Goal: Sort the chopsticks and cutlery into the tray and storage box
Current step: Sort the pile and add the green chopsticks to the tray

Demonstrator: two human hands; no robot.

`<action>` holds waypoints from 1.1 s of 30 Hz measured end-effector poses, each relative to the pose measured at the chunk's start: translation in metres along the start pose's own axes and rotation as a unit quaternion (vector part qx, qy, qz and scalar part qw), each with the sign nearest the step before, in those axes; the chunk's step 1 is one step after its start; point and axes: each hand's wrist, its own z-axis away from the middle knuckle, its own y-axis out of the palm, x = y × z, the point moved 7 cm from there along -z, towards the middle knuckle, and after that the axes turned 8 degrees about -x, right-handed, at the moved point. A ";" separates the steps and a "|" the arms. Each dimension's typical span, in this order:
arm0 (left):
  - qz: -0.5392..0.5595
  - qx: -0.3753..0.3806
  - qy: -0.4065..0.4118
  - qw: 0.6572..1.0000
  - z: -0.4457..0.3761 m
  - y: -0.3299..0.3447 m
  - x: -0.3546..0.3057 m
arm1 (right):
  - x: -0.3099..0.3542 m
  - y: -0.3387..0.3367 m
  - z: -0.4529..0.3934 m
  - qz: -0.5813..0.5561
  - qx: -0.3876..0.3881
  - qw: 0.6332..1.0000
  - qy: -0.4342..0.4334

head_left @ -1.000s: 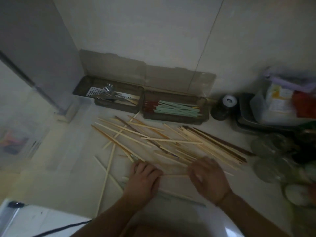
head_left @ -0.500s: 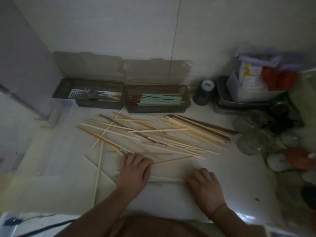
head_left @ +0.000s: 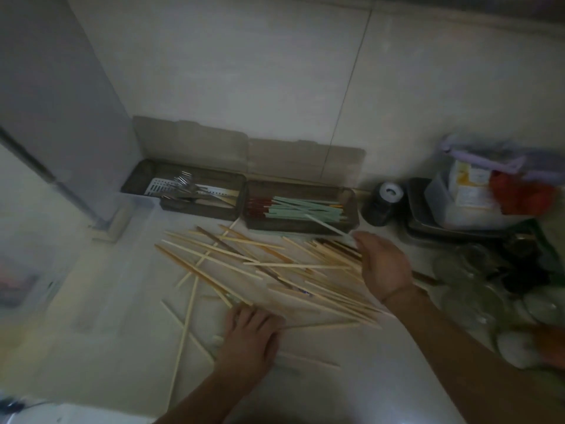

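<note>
**A:** So what's going on on the counter [head_left: 101,347]?

**B:** Big messy pile of wooden chopsticks [head_left: 275,264] spread across the middle. Right hand [head_left: 383,264] is up by the right box [head_left: 301,208], pinching one pale green chopstick [head_left: 327,224] by its end, tip slanting into the box over the near rim.

**A:** What's in that box?

**B:** A bunch of green ones with some dark red ones, lying lengthwise. The left box [head_left: 186,191] beside it has metal cutlery [head_left: 183,185]. Both lids are flipped up against the wall.

**A:** And the left hand [head_left: 249,335]?

**B:** Flat on the counter at the near edge of the pile, fingers fairly straight, not gripping anything. Pretty dim and blurry, though. Jars and containers sit off to the right.
</note>
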 end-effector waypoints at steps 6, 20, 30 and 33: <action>0.003 -0.001 0.072 0.997 0.003 -0.003 -0.004 | 0.012 0.065 -0.085 -0.055 0.149 0.987 0.033; 0.015 0.049 0.261 0.964 0.008 -0.013 -0.028 | 0.002 0.093 -0.098 -0.028 0.185 0.982 0.036; 0.298 -0.029 -0.124 0.946 -0.045 -0.026 -0.039 | 0.015 -0.010 0.042 -0.232 -0.046 0.965 0.111; 0.360 -0.076 -0.281 0.887 -0.062 -0.017 -0.032 | 0.036 -0.003 0.073 -0.287 0.036 0.946 0.144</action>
